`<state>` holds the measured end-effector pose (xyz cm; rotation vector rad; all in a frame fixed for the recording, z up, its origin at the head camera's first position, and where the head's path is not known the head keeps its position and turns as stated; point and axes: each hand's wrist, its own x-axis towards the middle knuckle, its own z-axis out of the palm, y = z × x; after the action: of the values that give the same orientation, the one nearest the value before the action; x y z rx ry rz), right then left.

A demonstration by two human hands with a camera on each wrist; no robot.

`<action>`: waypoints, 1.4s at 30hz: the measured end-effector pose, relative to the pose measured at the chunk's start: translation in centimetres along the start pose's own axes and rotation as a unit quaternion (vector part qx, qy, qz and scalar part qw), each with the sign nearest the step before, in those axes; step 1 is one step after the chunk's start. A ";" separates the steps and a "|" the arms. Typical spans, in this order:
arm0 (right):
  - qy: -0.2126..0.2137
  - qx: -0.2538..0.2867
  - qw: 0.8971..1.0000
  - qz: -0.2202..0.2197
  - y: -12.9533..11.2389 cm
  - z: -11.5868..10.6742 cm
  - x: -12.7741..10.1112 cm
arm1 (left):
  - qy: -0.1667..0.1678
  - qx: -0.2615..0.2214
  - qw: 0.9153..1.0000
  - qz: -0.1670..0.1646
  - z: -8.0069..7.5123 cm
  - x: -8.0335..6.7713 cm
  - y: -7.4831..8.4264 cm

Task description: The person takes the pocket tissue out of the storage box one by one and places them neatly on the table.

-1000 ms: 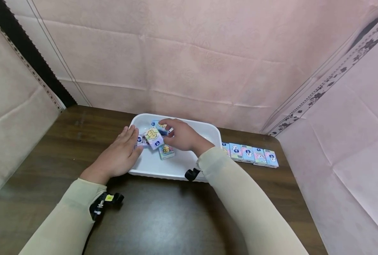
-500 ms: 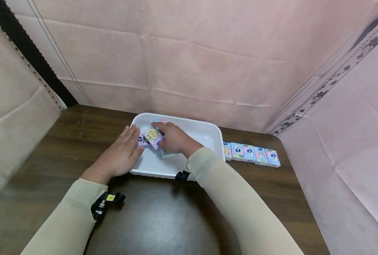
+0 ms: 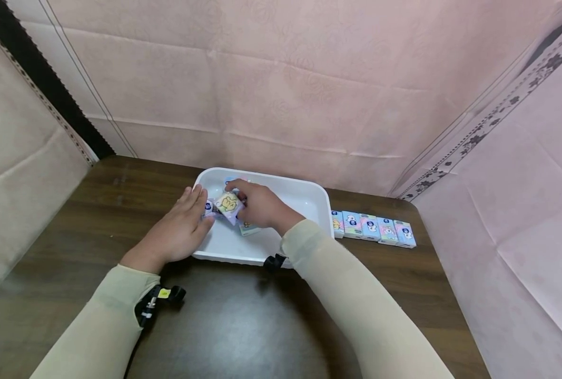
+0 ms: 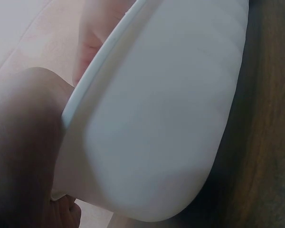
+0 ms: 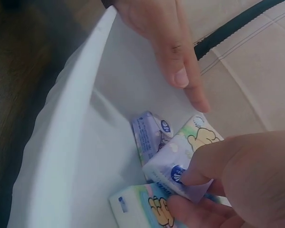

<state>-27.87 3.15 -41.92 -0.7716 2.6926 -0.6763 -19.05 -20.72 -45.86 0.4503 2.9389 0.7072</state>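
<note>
Dark wooden worktop (image 3: pixel 243 316), pink drapes behind. Right hand (image 3: pixel 257 206) pinching a tissue pack (image 3: pixel 229 202) inside the white tray (image 3: pixel 309 197); left hand (image 3: pixel 178 229) flat, steadying its rim. Likely slipping if pinched loosely.

Your way into the white tray (image 3: pixel 309 196) is open on its right half, where bare floor shows; the left half is crowded by the right hand (image 3: pixel 257 206), pinching a tissue pack (image 3: pixel 228 202), and by loose packs (image 5: pixel 154 137) lying under it; the left hand (image 3: pixel 176 231) lies flat on the tray's left rim, blocking that side; the row of packs (image 3: pixel 373 229) stands just beside the tray's right wall; the near table (image 3: pixel 238 321) offers wide room between the sleeves.
</note>
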 end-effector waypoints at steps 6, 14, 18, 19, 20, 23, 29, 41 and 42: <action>0.010 -0.003 1.000 -0.017 0.1 -0.7 -0.6 | 0.001 -0.001 1.000 -0.004 0.1 0.0 -0.1; 0.038 0.044 0.998 -0.008 0.8 -1.6 -2.3 | 0.001 -0.002 1.000 -0.012 0.3 0.1 -0.2; 0.046 0.067 0.997 0.009 1.3 -2.2 -3.4 | 0.001 0.001 1.000 -0.011 0.2 0.1 0.1; 0.047 0.071 0.996 0.015 1.4 -2.3 -3.7 | 0.001 0.003 1.000 -0.010 0.2 0.1 0.1; 0.047 0.075 0.996 0.022 1.5 -2.5 -4.1 | 0.000 0.004 1.000 -0.009 0.2 0.1 0.2; 0.047 0.094 0.994 0.043 1.5 -3.0 -5.2 | -0.001 0.004 1.000 -0.010 0.1 0.1 0.2; 0.061 0.125 0.989 0.046 1.8 -3.9 -7.7 | 0.002 0.002 1.000 -0.013 0.1 0.1 0.1; 0.084 0.161 0.978 0.099 3.5 -5.2 -12.7 | 0.003 -0.002 1.000 -0.012 0.0 -0.1 0.2; 0.088 0.161 0.978 0.103 3.8 -5.3 -13.1 | 0.004 -0.003 1.000 -0.012 0.1 -0.1 0.2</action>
<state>-20.61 15.11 -37.75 -0.3596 2.6621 -1.1351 -18.93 -20.55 -45.83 0.4135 2.9425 0.7170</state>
